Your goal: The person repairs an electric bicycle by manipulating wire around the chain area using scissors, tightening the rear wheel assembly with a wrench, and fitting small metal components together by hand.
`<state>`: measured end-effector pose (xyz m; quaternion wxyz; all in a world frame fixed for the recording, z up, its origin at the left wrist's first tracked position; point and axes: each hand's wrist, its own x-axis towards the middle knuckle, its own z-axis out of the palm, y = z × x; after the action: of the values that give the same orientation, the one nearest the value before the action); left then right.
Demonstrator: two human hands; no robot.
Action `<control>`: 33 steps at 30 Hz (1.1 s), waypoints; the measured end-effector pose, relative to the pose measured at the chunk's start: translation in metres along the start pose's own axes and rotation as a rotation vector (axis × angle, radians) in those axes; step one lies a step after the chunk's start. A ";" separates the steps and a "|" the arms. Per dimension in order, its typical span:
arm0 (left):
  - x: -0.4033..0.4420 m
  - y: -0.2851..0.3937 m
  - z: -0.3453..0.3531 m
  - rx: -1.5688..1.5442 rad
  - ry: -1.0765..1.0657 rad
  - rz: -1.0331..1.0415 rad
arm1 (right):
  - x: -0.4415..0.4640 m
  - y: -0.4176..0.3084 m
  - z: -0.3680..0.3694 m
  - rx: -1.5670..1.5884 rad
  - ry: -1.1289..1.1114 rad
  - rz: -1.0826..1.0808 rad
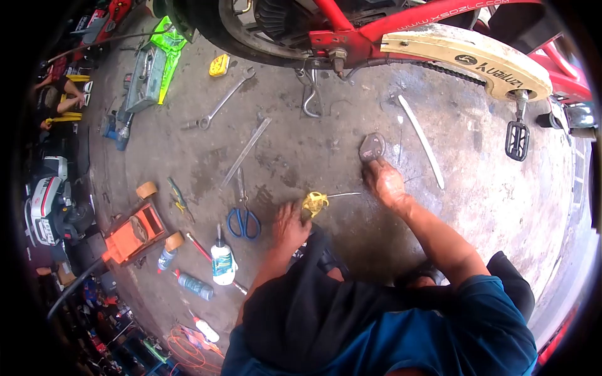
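Holding left hand (291, 225): grip closed on yellow-handled tool (315, 203), shaft slim.
Right hand (384, 182): grip pinched at near edge of rounded disc (372, 145).
Concrete floor (332, 163): rough, stained, room between disc and curved strip (422, 143).

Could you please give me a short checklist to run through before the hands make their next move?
1. Right hand holding the flat rounded piece: ok, fingers at its near edge.
2. Left hand at the yellow-handled tool: ok.
3. Tool's thin shaft pointing away from the right hand: not ok, it points roughly toward it.
4. Blue-handled scissors apart from both hands: ok, on the floor beyond the left hand.
5. Combination wrench out of the way: ok, well away from the hands.
6. White bottle closed at the nozzle: cannot tell.
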<state>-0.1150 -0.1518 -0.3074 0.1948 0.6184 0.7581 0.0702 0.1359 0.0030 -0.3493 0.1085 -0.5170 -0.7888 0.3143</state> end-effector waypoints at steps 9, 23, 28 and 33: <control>0.025 -0.004 0.019 0.078 -0.163 -0.082 | -0.008 0.008 -0.004 -0.040 0.025 -0.045; 0.083 -0.119 -0.047 -0.035 0.438 -0.421 | 0.077 -0.099 -0.097 0.590 0.652 -0.082; 0.154 -0.148 -0.088 0.050 0.427 -0.349 | 0.114 -0.149 -0.128 0.701 0.819 -0.149; 0.233 -0.175 -0.110 0.327 0.377 -0.165 | 0.109 -0.156 -0.122 0.557 0.757 -0.084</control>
<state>-0.3529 0.0480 -0.3164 -0.0471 0.5536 0.8303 0.0447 0.0314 0.1044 -0.1760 0.5357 -0.5139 -0.5998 0.2986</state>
